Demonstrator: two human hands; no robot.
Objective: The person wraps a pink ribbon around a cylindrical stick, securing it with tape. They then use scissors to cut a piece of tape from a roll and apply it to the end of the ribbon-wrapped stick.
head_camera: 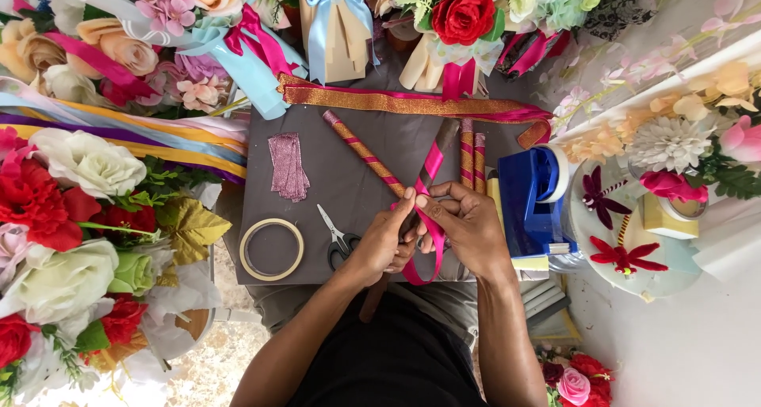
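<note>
My left hand (386, 244) and my right hand (468, 223) meet over a dark stick (444, 143) that slants across the grey work board (349, 169). Both hands pinch a bright pink ribbon (433, 163) that winds around the stick. A loop of the same ribbon hangs below my hands. A stick wrapped in gold and pink stripes (362, 151) lies just left of my hands. Two more wrapped sticks (472, 160) lie to the right.
Scissors (338, 238), a tape roll (272, 249) and glittery pink strips (287, 166) lie on the board's left. A gold ribbon band (396, 102) crosses the top. A blue tape dispenser (533, 197) stands right. Artificial flowers (71, 209) crowd the left, top and right.
</note>
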